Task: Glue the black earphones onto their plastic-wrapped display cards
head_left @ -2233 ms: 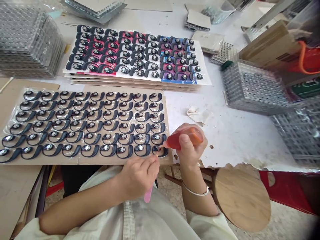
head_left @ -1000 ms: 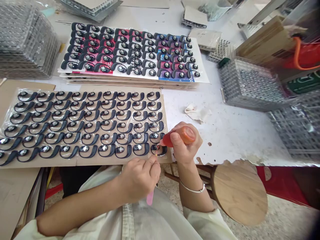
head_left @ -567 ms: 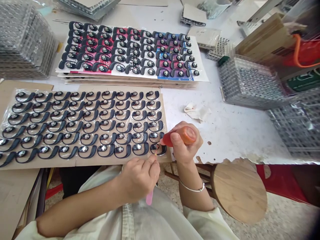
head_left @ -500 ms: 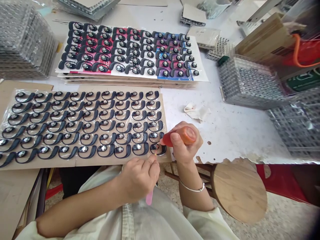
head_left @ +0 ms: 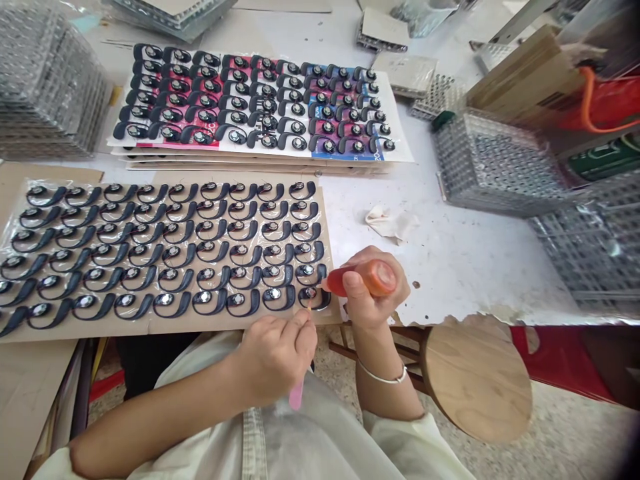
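Note:
My left hand (head_left: 280, 350) is closed around pink tweezers (head_left: 296, 395). Their yellowish tip reaches the round part of a black ear-hook piece (head_left: 314, 300) at the near right corner of the lower sheet. Wrapped in my right hand (head_left: 377, 290) is a red-orange squeeze bottle (head_left: 361, 278), lying tilted with its narrow pale tip to the left. That tip hovers by the same piece; whether it touches cannot be made out. Rows of similar curved black pieces (head_left: 204, 300), each with a silver disc, lie on plastic film over a cardboard sheet (head_left: 200, 325).
Behind lies a stack of printed boards (head_left: 400, 143) bearing more black pieces. Clear trays are piled at left (head_left: 50, 87) and right (head_left: 500, 160). A crumpled white tissue (head_left: 390, 223) rests on the white table (head_left: 465, 260). A round wooden stool (head_left: 477, 383) stands below the table's ragged edge.
The view has shifted slightly left. The bottle's rear end has swung a little right and toward me. My left hand stays at the same corner piece with the tweezers.

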Demonstrator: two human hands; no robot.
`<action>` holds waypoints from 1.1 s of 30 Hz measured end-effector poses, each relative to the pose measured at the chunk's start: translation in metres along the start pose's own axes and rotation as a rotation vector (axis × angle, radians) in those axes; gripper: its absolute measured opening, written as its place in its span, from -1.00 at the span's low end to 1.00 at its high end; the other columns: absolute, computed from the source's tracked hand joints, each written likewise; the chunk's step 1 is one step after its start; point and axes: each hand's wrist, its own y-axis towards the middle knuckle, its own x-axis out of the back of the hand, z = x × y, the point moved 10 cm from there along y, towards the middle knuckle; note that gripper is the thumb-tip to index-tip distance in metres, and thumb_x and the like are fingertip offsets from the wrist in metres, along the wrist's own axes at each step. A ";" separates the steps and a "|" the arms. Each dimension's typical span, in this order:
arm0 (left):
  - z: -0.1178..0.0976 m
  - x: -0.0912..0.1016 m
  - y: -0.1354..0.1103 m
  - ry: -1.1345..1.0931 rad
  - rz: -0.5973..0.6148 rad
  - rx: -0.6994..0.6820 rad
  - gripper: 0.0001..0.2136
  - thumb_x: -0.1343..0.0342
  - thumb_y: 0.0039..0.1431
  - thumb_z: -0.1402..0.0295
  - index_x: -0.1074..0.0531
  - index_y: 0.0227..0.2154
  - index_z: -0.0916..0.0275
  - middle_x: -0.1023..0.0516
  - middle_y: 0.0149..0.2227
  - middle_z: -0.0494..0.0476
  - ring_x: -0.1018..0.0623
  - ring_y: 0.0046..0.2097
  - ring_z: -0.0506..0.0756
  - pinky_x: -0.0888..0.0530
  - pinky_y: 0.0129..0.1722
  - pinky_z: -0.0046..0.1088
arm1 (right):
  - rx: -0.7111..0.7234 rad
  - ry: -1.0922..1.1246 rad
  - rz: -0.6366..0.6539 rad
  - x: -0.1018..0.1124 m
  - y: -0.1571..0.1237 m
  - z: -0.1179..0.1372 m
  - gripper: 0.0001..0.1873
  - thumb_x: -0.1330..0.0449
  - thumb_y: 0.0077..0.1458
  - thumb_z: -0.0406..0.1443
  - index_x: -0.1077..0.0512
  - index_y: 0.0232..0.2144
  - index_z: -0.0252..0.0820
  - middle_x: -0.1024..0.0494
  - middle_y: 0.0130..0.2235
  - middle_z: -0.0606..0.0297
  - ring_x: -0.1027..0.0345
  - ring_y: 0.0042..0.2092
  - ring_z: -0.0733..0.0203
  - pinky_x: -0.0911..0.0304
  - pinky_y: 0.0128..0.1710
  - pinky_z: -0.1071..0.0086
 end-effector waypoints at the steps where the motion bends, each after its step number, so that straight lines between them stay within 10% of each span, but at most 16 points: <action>1: 0.000 0.000 0.000 0.003 0.002 0.002 -0.83 0.04 0.18 0.57 -0.47 -0.36 0.38 -0.62 -0.23 0.28 -0.54 -0.50 0.01 -0.53 -0.49 -0.51 | 0.006 0.002 -0.001 0.000 0.000 0.001 -0.82 -0.25 0.02 -0.18 -0.38 -0.40 -0.14 -0.41 -0.51 0.37 -0.24 -0.54 0.29 -0.16 -0.56 0.34; 33: 0.002 -0.001 -0.001 -0.039 -0.011 0.006 -0.88 -0.01 0.14 0.63 -0.43 -0.32 0.41 -0.62 -0.24 0.30 -0.57 -0.46 0.05 -0.49 -0.54 -0.45 | 0.132 -0.001 -0.033 0.005 -0.007 0.009 -0.80 -0.26 -0.01 -0.20 -0.37 -0.36 -0.18 -0.41 -0.49 0.35 -0.24 -0.52 0.29 -0.17 -0.56 0.36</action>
